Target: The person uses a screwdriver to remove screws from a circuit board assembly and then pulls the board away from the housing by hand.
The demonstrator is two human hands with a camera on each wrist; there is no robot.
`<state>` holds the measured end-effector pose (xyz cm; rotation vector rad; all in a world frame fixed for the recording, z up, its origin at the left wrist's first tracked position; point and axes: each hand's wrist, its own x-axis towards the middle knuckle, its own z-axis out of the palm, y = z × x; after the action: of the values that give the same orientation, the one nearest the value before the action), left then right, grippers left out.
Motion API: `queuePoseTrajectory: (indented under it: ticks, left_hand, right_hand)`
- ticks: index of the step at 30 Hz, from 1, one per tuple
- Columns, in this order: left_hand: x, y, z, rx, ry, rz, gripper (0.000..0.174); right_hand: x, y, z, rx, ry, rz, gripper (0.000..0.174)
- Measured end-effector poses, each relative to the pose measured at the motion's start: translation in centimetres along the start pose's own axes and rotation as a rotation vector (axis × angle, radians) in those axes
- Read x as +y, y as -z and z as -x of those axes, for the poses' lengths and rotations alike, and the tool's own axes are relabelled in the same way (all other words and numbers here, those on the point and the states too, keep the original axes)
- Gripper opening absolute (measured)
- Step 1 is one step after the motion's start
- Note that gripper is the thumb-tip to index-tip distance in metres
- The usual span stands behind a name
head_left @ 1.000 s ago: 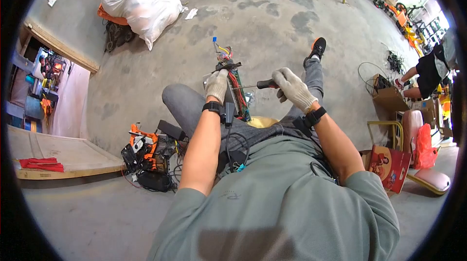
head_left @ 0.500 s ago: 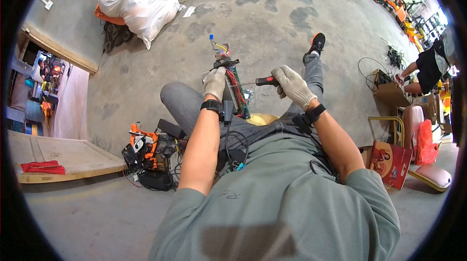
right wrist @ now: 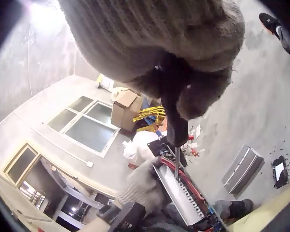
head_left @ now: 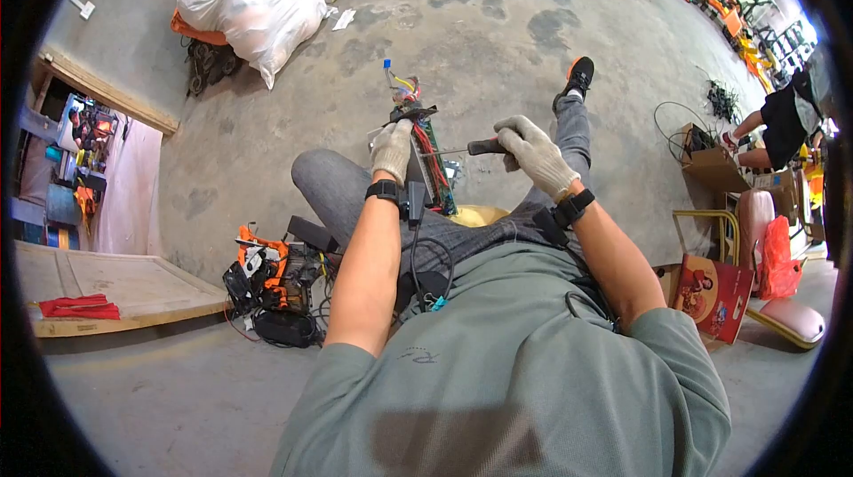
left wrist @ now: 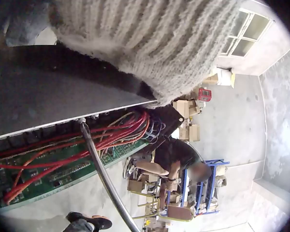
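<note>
In the head view, my gloved left hand (head_left: 392,150) grips a long electronics unit near its far end, above my bent leg. The unit has a green circuit board (left wrist: 53,181), a bundle of red and orange wires (left wrist: 128,133) and a dark metal plate (left wrist: 43,99) along one side. My gloved right hand (head_left: 537,157) holds a screwdriver (head_left: 485,147) by its dark handle, fingers curled round it. In the left wrist view, the steel shaft (left wrist: 102,171) reaches a screw (left wrist: 82,121) at the plate's edge. The glove partly hides the handle in the right wrist view.
Orange and black machine parts (head_left: 271,277) with cables lie on the floor by my left side. A grey box-like part (right wrist: 243,169) rests on the concrete. White bags (head_left: 258,15) lie farther off; a red carton (head_left: 709,298) and a chair (head_left: 755,233) stand at right.
Both hands keep their grips and the shaft stays against the unit. The screwdriver handle has turned slightly, its red patch now out of sight. The head view has shifted a little.
</note>
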<state>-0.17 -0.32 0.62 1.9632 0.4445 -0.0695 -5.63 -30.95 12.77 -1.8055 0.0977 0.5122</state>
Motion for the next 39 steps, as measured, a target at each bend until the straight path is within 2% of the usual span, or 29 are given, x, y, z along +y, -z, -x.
queuePoseTrajectory:
  ticks: [2,6,8,12,15,17,18,21,23,27,29,30,32,36,38,39]
  left_hand:
    - [0.2,0.1,0.3,-0.001,-0.009,-0.036,0.066]
    - [-0.7,-0.5,-0.8,0.007,0.011,-0.027,0.066]
    - [-0.2,-0.4,-0.4,0.017,0.038,-0.046,0.065]
    - [-0.3,-0.3,-0.4,0.005,0.038,0.032,0.056]
    - [-1.1,-0.6,-0.9,-0.005,0.035,0.064,0.057]
    - [-2.1,-0.9,-1.7,0.009,-0.004,0.016,0.065]
    - [-1.7,-0.8,-1.5,0.008,-0.005,0.017,0.065]
    - [-0.7,-0.3,-0.8,0.009,0.01,0.011,0.058]
    - [0.2,0.0,-0.2,0.009,0.02,-0.045,0.059]
    - [0.3,0.2,0.1,-0.014,0.018,-0.038,0.059]
    - [-0.6,-0.4,-0.5,0.006,0.001,0.008,0.065]
    - [-0.4,-0.4,-0.3,0.006,0.002,0.008,0.065]
    - [0.1,-0.3,0.2,0.026,0.003,0.014,0.065]
    - [-1.6,-0.7,-1.3,-0.012,-0.021,0.033,0.066]
    - [-1.4,-0.8,-1.3,0.0,0.006,0.052,0.065]
    - [-1.2,-0.7,-1.1,0.0,0.006,0.052,0.065]
  right_hand:
    - [1.7,-0.1,-0.8,0.09,0.251,0.07,0.051]
    - [-0.3,-0.7,0.5,0.138,0.295,0.18,0.047]
    - [-1.4,-1.1,1.0,0.131,0.087,0.037,0.044]
    - [-1.6,-0.2,0.8,0.056,0.006,0.073,0.045]
    - [-0.4,-0.5,0.3,0.068,0.088,0.019,0.045]
    - [0.6,-0.4,-0.2,0.104,0.275,0.065,0.04]
    - [0.4,-0.4,-0.1,0.105,0.275,0.067,0.04]
    - [-0.2,-0.7,0.4,0.106,0.252,0.127,0.042]
    - [-1.2,-0.9,0.9,0.104,0.006,0.071,0.05]
    - [-1.7,-0.1,0.8,0.04,-0.086,0.096,0.049]
    - [0.7,-0.2,-0.3,0.076,0.161,0.028,0.05]
    - [1.0,-0.2,-0.5,0.076,0.161,0.027,0.05]
    - [1.6,0.0,-0.9,0.094,0.36,0.13,0.045]
    - [-0.8,-0.6,0.8,0.104,0.319,0.218,0.047]
    - [-2.1,-1.0,1.4,0.066,0.03,0.028,0.048]
    - [-2.2,-0.9,1.4,0.066,0.031,0.028,0.048]
